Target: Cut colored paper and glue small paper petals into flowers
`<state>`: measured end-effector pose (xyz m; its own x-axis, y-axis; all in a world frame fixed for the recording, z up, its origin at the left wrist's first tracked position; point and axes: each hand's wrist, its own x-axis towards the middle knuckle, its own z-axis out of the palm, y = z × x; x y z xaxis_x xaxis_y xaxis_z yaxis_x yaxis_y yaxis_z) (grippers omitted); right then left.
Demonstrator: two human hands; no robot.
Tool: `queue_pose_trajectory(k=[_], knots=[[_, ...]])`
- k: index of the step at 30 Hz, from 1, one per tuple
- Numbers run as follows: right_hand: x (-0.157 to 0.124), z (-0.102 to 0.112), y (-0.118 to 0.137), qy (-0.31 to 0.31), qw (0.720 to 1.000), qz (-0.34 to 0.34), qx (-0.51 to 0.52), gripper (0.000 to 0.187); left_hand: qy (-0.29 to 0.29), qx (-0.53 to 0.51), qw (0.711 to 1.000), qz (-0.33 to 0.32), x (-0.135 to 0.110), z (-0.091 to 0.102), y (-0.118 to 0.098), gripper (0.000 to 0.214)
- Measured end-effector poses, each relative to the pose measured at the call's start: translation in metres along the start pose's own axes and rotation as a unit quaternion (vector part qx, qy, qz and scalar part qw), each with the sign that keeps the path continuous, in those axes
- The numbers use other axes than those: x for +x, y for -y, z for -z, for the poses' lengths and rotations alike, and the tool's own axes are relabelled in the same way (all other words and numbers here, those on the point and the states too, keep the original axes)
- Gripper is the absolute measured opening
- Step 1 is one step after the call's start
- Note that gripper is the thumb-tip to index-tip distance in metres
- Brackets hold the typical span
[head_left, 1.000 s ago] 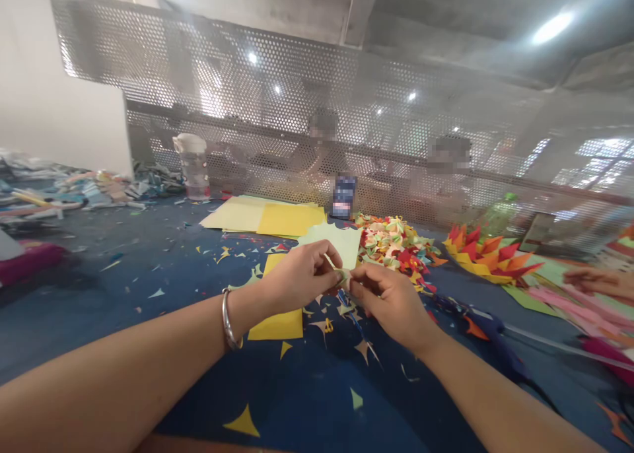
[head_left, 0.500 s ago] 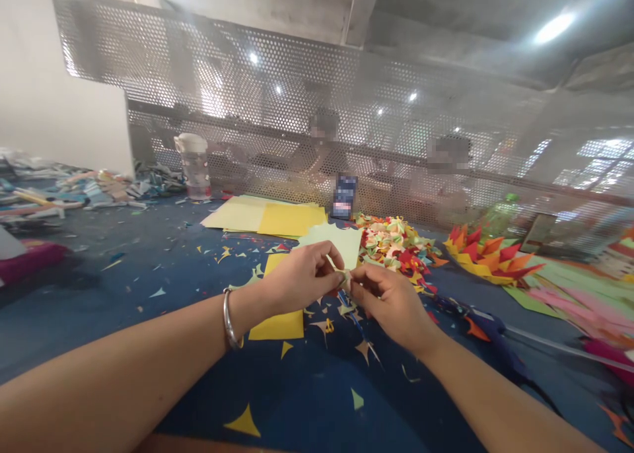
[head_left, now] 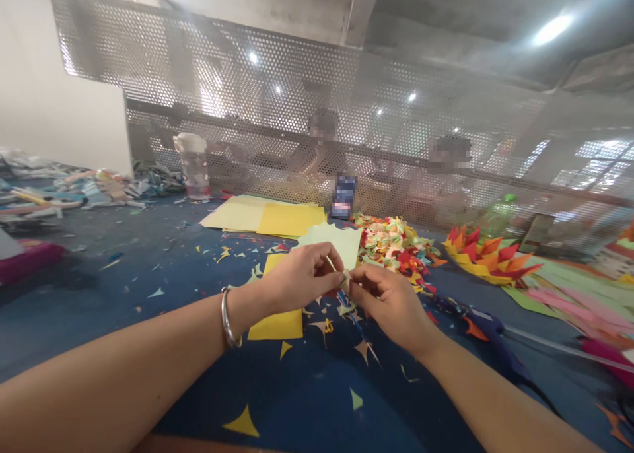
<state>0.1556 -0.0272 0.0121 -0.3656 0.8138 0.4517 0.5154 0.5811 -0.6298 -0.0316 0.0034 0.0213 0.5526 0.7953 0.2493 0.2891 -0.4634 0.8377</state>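
At the far left we are noting a loose heap of pale and bluish strips (head_left: 94,187), then a clear bottle with a white lid (head_left: 195,169) standing near the perforated metal screen (head_left: 238,103). Moving inward, a rounded silver bangle (head_left: 226,317) is circling the left wrist, and a flat yellow rectangular sheet (head_left: 277,326) is lying partly beneath the left hand (head_left: 303,278). That hand's thumb and index finger are pinching one side of a small pale paper-like piece (head_left: 346,280) — the thing being worked, sitting between both sets of fingertips, above the dark blue table surface (head_left: 307,400). A slim blue pointed tool (head_left: 354,319) is resting just below it, among cut scraps. The right hand (head_left: 396,302) is gripping the piece's other side, as far as we are seeing; its fingers are hiding the exact contact.

Beyond that hand, a multicoloured pile of small folded pieces (head_left: 391,238) is lying; farther right, a dark blue gun-shaped tool (head_left: 498,341) and a spiky red, orange and yellow ornament (head_left: 490,255).

We are judging the step as folding or shaping. The next move is probably calling for steady, light fingertip pressure — enough for aligning edges without creasing them wrongly.
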Motion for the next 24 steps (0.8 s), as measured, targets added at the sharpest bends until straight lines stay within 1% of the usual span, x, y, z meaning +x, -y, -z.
queue_pose_trajectory(k=[6, 13, 19, 24], knots=[[-0.0009, -0.0008, -0.0018, -0.003, 1.0, 0.0, 0.001, 0.013, -0.001, 0.006, 1.0, -0.004, 0.0001, -0.0002, 0.0009, 0.015], [-0.0006, -0.0005, -0.0016, -0.008, 1.0, -0.002, -0.001, 0.011, 0.004, -0.013, 1.0, -0.017, -0.0002, 0.0011, 0.0013, 0.018], [-0.0012, -0.0004, -0.0055, -0.023, 1.0, -0.015, -0.017, 0.011, 0.018, -0.028, 0.999, -0.042, -0.0002, 0.0048, 0.003, 0.025], [-0.0018, 0.0013, -0.0045, -0.033, 0.999, -0.01, -0.03, 0.011, 0.051, -0.049, 0.996, -0.062, 0.0001, 0.0087, 0.004, 0.034]])
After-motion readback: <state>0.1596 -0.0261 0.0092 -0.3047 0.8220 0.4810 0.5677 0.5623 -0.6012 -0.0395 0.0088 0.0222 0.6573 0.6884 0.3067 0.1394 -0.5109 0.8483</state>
